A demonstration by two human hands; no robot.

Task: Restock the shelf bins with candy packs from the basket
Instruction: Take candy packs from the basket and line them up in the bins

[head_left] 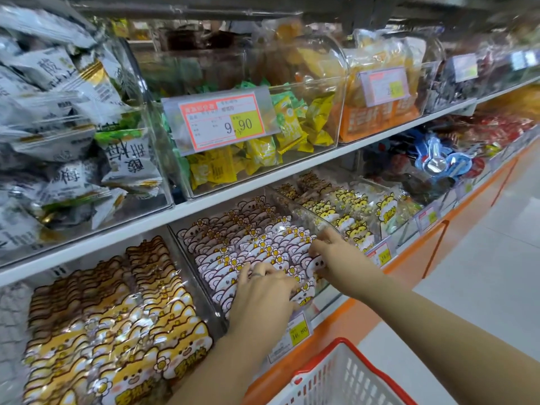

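Hands first — I see the left hand [263, 290] lying on the pink-and-white animal-shaped candy packs [257, 244], fingers straight and spread, pressing on the rows. Those packs fill the clear plastic shelf bin [187, 258] on the lower shelf. The right hand [331, 252] bends over packs by the bin's right wall (pinching or not, I cannot tell). The red-rimmed white plastic basket [336, 381] sits below.

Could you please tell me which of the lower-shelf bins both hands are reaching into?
The middle bin, holding pink packs: left hand and right hand touch them; neighbouring bins hold yellow packs.
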